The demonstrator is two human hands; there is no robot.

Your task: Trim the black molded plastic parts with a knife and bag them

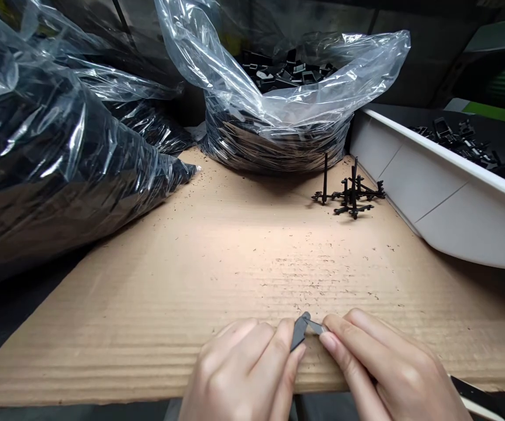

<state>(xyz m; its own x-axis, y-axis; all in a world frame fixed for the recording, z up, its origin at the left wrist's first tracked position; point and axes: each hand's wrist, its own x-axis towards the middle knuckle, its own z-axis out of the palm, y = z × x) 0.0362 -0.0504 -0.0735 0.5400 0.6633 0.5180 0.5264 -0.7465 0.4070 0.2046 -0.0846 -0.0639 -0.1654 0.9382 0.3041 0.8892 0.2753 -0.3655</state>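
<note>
Near the front edge of the cardboard, my left hand (246,371) is closed on a small dark plastic part (300,332), pinched between thumb and fingers with its rounded end sticking out. My right hand (393,365) grips a knife, and its short pointed metal blade (314,325) shows between thumb and forefinger. The blade's tip touches the plastic part near its rounded end. The fingers hide most of the knife. Tiny dark shavings (322,275) lie scattered on the cardboard just beyond both hands.
A clear plastic bag (279,126) full of black parts stands at the back. Another filled bag (59,152) bulges along the left. Black sprue pieces (351,193) sit beside a white tray (440,181) of black parts on the right. Cardboard (116,327) covers the work surface.
</note>
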